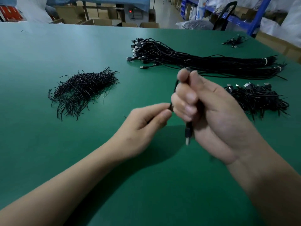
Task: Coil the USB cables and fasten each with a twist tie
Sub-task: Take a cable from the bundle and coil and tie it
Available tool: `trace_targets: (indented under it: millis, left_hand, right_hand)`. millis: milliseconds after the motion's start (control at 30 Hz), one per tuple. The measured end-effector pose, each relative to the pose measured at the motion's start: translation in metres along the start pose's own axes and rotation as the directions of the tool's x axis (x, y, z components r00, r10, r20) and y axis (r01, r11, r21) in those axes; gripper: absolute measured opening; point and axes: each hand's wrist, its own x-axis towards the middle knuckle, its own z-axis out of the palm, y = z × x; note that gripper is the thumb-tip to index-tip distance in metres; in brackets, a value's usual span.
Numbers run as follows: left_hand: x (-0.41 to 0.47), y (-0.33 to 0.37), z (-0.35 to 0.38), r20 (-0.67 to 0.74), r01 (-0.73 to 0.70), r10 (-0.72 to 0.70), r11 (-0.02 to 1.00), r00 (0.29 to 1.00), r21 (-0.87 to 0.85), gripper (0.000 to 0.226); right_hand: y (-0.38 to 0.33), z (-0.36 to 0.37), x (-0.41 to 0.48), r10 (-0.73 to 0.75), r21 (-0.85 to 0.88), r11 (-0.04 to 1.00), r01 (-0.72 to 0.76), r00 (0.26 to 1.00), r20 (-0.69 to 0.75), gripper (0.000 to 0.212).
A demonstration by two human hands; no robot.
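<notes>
My right hand [203, 103] is fisted round a USB cable [187, 136], plug hanging down; my left hand [146, 121] pinches a thin black strand [175, 88] above the green table [65, 144].

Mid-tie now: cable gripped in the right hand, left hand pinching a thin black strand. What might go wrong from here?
1. The left hand pinches only the end of the black strand, so it may slip free before it wraps. Blur hides whether it is a tie.
2. The cable ends in a USB plug dangling below the right hand. If that grip eases, the cable could uncoil.
</notes>
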Motion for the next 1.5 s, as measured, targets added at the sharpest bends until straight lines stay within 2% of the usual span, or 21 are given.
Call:
trace_targets:
  millis: [67,133,167,233,333,400,433,467,567,633,700,767,833,967,1067,1200,1267,1333,1500]
  left_hand:
    - [-0.002,0.0,0.006,0.104,-0.01,-0.003,0.993,0.995,0.122,0.021]
    - [-0.002,0.001,0.01,0.132,-0.047,0.017,0.973,0.991,0.226,0.022]
    - [-0.002,0.002,0.01,0.111,-0.07,0.04,0.959,0.993,0.275,0.024]
    - [-0.001,0.003,0.006,0.066,-0.114,0.096,0.922,0.993,0.37,0.024]
    - [0.001,0.003,-0.004,0.014,-0.147,0.161,0.855,0.987,0.497,0.022]
    - [0.002,0.001,-0.013,-0.041,-0.149,0.201,0.831,0.979,0.537,0.022]
    - [0.003,0.0,-0.017,-0.056,-0.148,0.214,0.819,0.975,0.555,0.023]
    - [0.003,-0.001,-0.02,-0.056,-0.151,0.221,0.809,0.974,0.568,0.025]
    - [0.004,-0.001,-0.023,-0.03,-0.187,0.245,0.807,0.969,0.561,0.026]
    - [0.005,0.001,-0.024,-0.05,-0.19,0.259,0.815,0.965,0.547,0.03]
    - [0.006,0.002,-0.025,-0.069,-0.196,0.269,0.831,0.961,0.521,0.029]
    - [0.006,0.003,-0.026,-0.069,-0.207,0.27,0.856,0.96,0.474,0.026]
    - [0.006,0.004,-0.025,-0.07,-0.208,0.263,0.877,0.962,0.432,0.027]
    - [0.007,0.003,-0.023,-0.113,-0.184,0.238,0.915,0.965,0.36,0.025]
    - [0.006,0.003,-0.02,-0.12,-0.142,0.181,0.95,0.976,0.277,0.023]
    - [0.006,0.004,-0.023,-0.081,-0.13,0.155,0.959,0.985,0.252,0.03]
    - [0.007,0.004,-0.027,-0.017,-0.192,0.21,0.918,0.977,0.346,0.03]
    - [0.008,0.004,-0.029,0.059,-0.262,0.267,0.837,0.962,0.481,0.028]
    - [0.01,0.003,-0.029,0.142,-0.276,0.242,0.719,0.96,0.638,0.028]
  right_hand:
    - [0.002,-0.002,0.006,-0.12,-0.128,0.987,0.1,0.98,-0.161,0.024]
    - [0.004,-0.008,0.009,-0.247,-0.361,0.919,0.155,0.943,-0.224,0.028]
    - [0.005,-0.012,0.01,-0.303,-0.494,0.853,0.165,0.929,-0.213,0.028]
    - [0.006,-0.019,0.009,-0.368,-0.742,0.654,0.145,0.918,-0.146,0.028]
    - [0.009,-0.028,0.005,-0.334,-0.95,0.306,0.063,0.942,-0.045,0.024]
    - [0.011,-0.031,0.0,-0.188,-0.993,0.12,-0.019,0.981,-0.042,0.023]
    - [0.011,-0.031,-0.001,-0.095,-0.995,0.071,-0.063,0.993,-0.069,0.025]
    - [0.011,-0.031,-0.003,-0.013,-0.992,0.073,-0.099,0.995,-0.1,0.029]
    - [0.008,-0.031,-0.007,0.114,-0.953,0.252,-0.165,0.984,-0.141,0.039]
    - [0.005,-0.032,-0.007,0.193,-0.925,0.333,-0.184,0.973,-0.124,0.042]
    - [0.004,-0.034,-0.008,0.317,-0.848,0.473,-0.237,0.945,-0.087,0.043]
    - [0.003,-0.035,-0.011,0.413,-0.702,0.639,-0.313,0.91,-0.029,0.039]
    - [0.002,-0.034,-0.013,0.449,-0.556,0.749,-0.361,0.893,0.026,0.031]
    - [-0.003,-0.032,-0.014,0.427,-0.379,0.852,-0.361,0.899,0.102,0.027]
    - [-0.003,-0.03,-0.013,0.417,-0.311,0.878,-0.363,0.9,0.128,0.028]
    - [-0.001,-0.031,-0.012,0.434,-0.393,0.842,-0.37,0.897,0.085,0.028]
    - [0.0,-0.035,-0.012,0.446,-0.46,0.802,-0.381,0.894,0.035,0.028]
    - [0.0,-0.038,-0.012,0.463,-0.511,0.76,-0.402,0.886,-0.008,0.027]
    - [0.003,-0.041,-0.011,0.505,-0.655,0.635,-0.41,0.862,-0.05,0.032]
